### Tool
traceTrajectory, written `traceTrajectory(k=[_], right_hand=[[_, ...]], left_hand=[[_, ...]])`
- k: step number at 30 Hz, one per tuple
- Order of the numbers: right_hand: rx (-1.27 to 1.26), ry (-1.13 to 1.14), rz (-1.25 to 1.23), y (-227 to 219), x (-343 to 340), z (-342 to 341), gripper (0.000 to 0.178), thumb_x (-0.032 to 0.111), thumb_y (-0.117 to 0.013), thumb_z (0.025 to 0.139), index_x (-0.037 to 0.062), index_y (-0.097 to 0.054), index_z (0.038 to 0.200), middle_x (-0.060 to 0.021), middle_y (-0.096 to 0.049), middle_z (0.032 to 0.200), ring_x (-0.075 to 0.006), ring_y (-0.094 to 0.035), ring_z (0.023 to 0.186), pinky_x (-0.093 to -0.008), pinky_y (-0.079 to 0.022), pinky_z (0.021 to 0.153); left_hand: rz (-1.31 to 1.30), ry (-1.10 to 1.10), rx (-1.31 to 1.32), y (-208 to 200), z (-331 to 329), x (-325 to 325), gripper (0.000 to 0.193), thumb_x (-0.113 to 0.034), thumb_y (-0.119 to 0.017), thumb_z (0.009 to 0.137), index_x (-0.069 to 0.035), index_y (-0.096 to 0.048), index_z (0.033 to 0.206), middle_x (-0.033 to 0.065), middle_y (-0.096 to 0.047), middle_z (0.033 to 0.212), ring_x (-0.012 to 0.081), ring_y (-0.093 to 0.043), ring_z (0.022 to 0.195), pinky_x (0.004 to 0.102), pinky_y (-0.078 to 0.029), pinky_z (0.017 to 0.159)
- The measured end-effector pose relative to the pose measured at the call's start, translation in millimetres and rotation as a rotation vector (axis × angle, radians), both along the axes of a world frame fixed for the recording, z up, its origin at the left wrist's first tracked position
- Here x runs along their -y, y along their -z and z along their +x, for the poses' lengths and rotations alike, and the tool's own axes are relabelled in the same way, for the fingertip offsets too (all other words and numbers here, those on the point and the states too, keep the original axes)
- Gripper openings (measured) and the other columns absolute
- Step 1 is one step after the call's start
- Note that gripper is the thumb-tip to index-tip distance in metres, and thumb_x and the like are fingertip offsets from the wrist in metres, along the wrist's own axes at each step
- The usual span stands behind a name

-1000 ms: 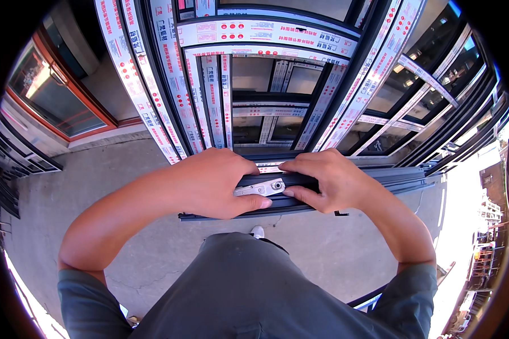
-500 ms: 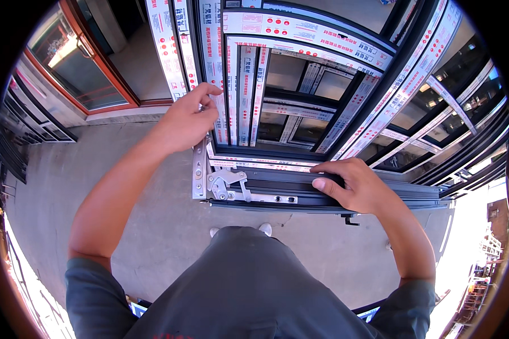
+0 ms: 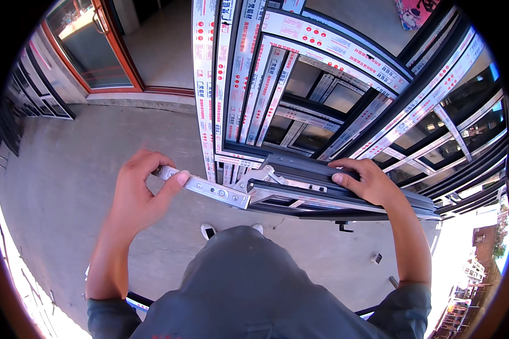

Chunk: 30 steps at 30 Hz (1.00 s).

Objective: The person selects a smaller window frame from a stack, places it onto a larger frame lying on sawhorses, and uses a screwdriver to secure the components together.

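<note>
Fingers (image 3: 168, 190) of left hand (image 3: 133, 198) pinch silver strip (image 3: 207, 189); right hand (image 3: 372, 182), fingers parted, clasps dark frame (image 3: 302, 167).

Red and blue characters (image 3: 361, 55) line white film (image 3: 300, 28) on the frame (image 3: 251, 150); dark lettering (image 3: 430, 4) marks a pink sheet (image 3: 408, 21).

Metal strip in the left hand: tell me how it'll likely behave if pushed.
The metal strip looks stiff, running out from the left hand without visible sag. Pushed, it would probably swing, as a linkage seems to join it to the dark frame. Its smooth, shiny face may be slippery.
</note>
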State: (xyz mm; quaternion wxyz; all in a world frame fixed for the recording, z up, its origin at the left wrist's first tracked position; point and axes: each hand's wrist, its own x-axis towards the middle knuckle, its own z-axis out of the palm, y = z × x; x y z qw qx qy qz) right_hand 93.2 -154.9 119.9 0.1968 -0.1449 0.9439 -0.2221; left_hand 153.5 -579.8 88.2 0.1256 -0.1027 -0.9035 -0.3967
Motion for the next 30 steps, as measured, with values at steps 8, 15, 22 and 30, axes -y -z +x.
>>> traceTrajectory(k=[8, 15, 22, 30], right_hand=[[0.023, 0.08, 0.093, 1.0, 4.9, 16.1, 0.058, 0.058, -0.063, 0.094, 0.0101, -0.071, 0.126, -0.0161, -0.073, 0.109, -0.0305, -0.064, 0.104, -0.0406, -0.05, 0.093], [0.074, 0.067, 0.014, 1.5, 10.4, 8.6, 0.047, 0.046, -0.063, 0.098, 0.0077, -0.071, 0.123, -0.0165, -0.073, 0.108, -0.0278, -0.066, 0.098, -0.0395, -0.05, 0.091], [0.045, 0.091, 0.073, 7.8, 8.9, 5.3, 0.044, 0.041, -0.06, 0.099, 0.0048, -0.072, 0.12, -0.0165, -0.073, 0.108, -0.0278, -0.064, 0.095, -0.0388, -0.049, 0.092], [0.038, 0.152, 0.244, 10.1, 5.6, 11.7, 0.058, 0.051, -0.055, 0.1, -0.0012, -0.069, 0.122, -0.0234, -0.068, 0.114, -0.0336, -0.06, 0.111, -0.0413, -0.044, 0.099]], left_hand=[[0.165, 0.064, 0.034, 19.8, 17.2, 12.5, 0.036, -0.036, -0.075, 0.09, 0.0, -0.069, 0.097, 0.0089, -0.063, 0.077, 0.0206, -0.06, 0.072, 0.0334, -0.046, 0.068], [0.728, 0.049, 0.149, 97.7, 23.9, 10.1, 0.085, -0.068, -0.013, 0.104, -0.002, -0.053, 0.138, 0.0091, -0.067, 0.101, 0.0201, -0.063, 0.102, 0.0395, -0.045, 0.095], [0.726, -0.003, 0.526, 214.6, 43.7, 11.4, 0.085, -0.066, -0.018, 0.105, 0.004, -0.057, 0.132, 0.0122, -0.067, 0.101, 0.0232, -0.065, 0.099, 0.0389, -0.048, 0.097], [0.537, -0.034, 1.051, 302.0, 117.2, -9.3, 0.07, -0.061, -0.026, 0.106, -0.004, -0.064, 0.122, 0.0152, -0.07, 0.098, 0.0269, -0.066, 0.099, 0.0376, -0.049, 0.093]])
